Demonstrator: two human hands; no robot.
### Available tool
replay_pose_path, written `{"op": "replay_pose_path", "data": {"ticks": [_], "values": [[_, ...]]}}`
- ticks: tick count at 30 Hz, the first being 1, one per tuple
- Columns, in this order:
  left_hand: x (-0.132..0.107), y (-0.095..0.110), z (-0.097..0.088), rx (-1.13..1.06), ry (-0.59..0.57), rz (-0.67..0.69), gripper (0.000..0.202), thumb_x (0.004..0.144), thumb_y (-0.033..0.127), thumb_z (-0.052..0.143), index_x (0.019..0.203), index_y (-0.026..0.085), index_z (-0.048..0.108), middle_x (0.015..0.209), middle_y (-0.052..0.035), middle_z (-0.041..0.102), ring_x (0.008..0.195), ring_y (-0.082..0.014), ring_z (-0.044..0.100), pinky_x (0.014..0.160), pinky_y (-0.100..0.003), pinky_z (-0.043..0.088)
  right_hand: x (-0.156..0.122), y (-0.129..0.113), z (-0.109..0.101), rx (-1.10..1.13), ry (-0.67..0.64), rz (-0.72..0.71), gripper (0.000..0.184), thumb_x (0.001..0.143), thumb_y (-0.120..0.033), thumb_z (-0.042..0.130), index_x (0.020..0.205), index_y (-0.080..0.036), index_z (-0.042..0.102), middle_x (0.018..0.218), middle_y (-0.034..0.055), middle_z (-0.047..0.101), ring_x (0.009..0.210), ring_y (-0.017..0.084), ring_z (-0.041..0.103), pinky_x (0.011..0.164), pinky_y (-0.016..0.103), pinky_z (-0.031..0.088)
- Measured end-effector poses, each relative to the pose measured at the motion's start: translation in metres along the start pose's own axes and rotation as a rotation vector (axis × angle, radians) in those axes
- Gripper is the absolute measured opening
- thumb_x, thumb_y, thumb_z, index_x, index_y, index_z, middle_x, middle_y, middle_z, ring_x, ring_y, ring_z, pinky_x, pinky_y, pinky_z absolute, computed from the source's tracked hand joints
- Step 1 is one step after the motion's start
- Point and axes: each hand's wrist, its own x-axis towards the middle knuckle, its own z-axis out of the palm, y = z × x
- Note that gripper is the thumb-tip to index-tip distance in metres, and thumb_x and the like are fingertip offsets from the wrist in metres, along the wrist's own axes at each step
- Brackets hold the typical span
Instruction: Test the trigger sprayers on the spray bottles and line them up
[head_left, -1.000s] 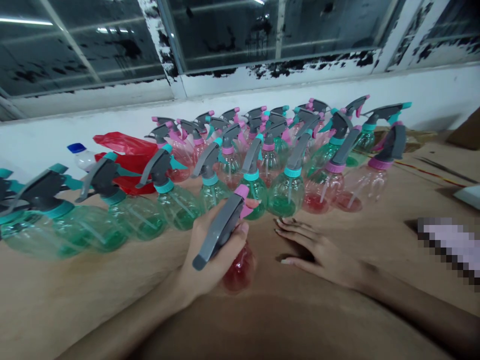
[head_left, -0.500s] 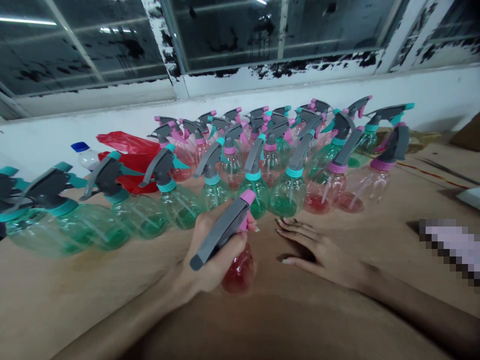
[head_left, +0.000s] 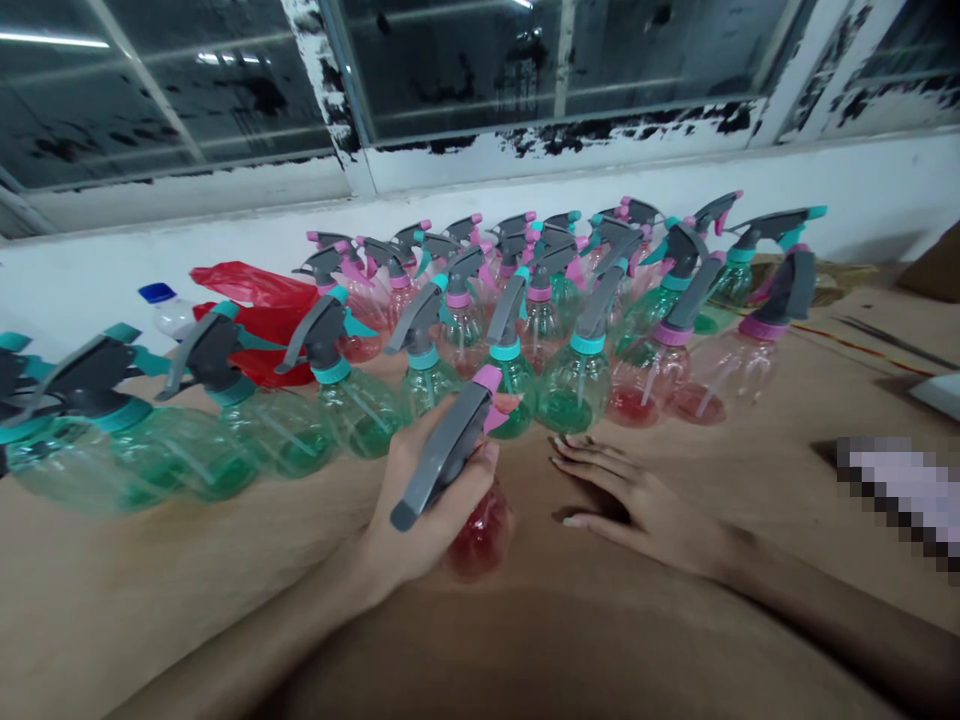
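Observation:
My left hand [head_left: 427, 500] is wrapped round the neck of a pink spray bottle [head_left: 481, 540] near the table's front edge. Its grey trigger head [head_left: 446, 450] with a pink nozzle points away from me, and my fingers hide its collar. To the right, my right hand [head_left: 622, 490] rests on the table with fingers stretched out, holding nothing. Just beyond my hands stands a row of spray bottles, among them a green one [head_left: 574, 395] and a pink one [head_left: 649, 390] closest to my right fingertips.
More green spray bottles [head_left: 225, 460] line the left side. Behind them are a red plastic bag [head_left: 255, 290] and a blue-capped bottle [head_left: 169, 312]. Several pink and green sprayers crowd the back, near the wall [head_left: 255, 225]. A blurred-out pale object [head_left: 907, 490] lies at right.
My left hand has tilted and shifted the pink bottle's trigger head slightly, its nozzle moving a little up and away. My right hand stays in place.

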Motion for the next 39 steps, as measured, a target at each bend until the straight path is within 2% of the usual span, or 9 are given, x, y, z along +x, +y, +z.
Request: {"op": "replay_pose_path", "data": {"ticks": [9, 15, 27, 34, 39], "values": [[-0.0006, 0.0031, -0.0009, 0.037, -0.005, 0.01, 0.011, 0.077, 0.027, 0.051, 0.081, 0.026, 0.061, 0.063, 0.0011, 0.056, 0.056, -0.0166, 0.054, 0.057, -0.029, 0.051, 0.0009, -0.002, -0.0025, 0.024, 0.013, 0.003, 0.057, 0.086, -0.047, 0.054, 0.137, -0.026, 0.04, 0.141, 0.0052, 0.045, 0.131, 0.025, 0.037, 0.106, 0.049, 0.035], [-0.0015, 0.0022, -0.0014, 0.04, -0.001, 0.002, 0.008, 0.077, 0.026, 0.052, 0.074, 0.026, 0.06, 0.063, 0.0012, 0.057, 0.057, -0.0162, 0.054, 0.058, -0.029, 0.051, 0.001, -0.0024, -0.0024, 0.022, 0.01, 0.005, 0.057, 0.086, -0.047, 0.054, 0.137, -0.026, 0.04, 0.141, 0.0053, 0.045, 0.131, 0.025, 0.038, 0.107, 0.049, 0.035], [0.0012, 0.0036, -0.0015, 0.043, -0.038, 0.053, 0.009, 0.078, 0.024, 0.048, 0.079, 0.025, 0.057, 0.064, 0.0019, 0.057, 0.057, -0.0159, 0.055, 0.057, -0.029, 0.049, 0.0004, -0.0004, -0.0017, 0.023, 0.006, -0.008, 0.058, 0.086, -0.046, 0.054, 0.138, -0.027, 0.038, 0.142, 0.0056, 0.044, 0.131, 0.025, 0.037, 0.106, 0.05, 0.035], [0.0014, 0.0023, -0.0004, 0.05, 0.023, 0.038, 0.004, 0.075, 0.025, 0.051, 0.071, 0.026, 0.054, 0.061, 0.0022, 0.055, 0.054, -0.016, 0.053, 0.055, -0.029, 0.05, 0.0005, -0.0002, -0.001, 0.015, 0.011, -0.005, 0.058, 0.086, -0.047, 0.054, 0.138, -0.027, 0.038, 0.142, 0.005, 0.044, 0.131, 0.026, 0.037, 0.106, 0.05, 0.036], [0.0017, 0.0033, -0.0003, 0.039, 0.008, 0.034, 0.007, 0.074, 0.026, 0.05, 0.076, 0.027, 0.057, 0.059, 0.0027, 0.053, 0.053, -0.016, 0.052, 0.053, -0.029, 0.05, 0.0005, -0.0007, -0.0008, 0.034, 0.028, -0.001, 0.057, 0.086, -0.046, 0.054, 0.137, -0.027, 0.039, 0.141, 0.0054, 0.046, 0.13, 0.026, 0.039, 0.106, 0.05, 0.035]]}}
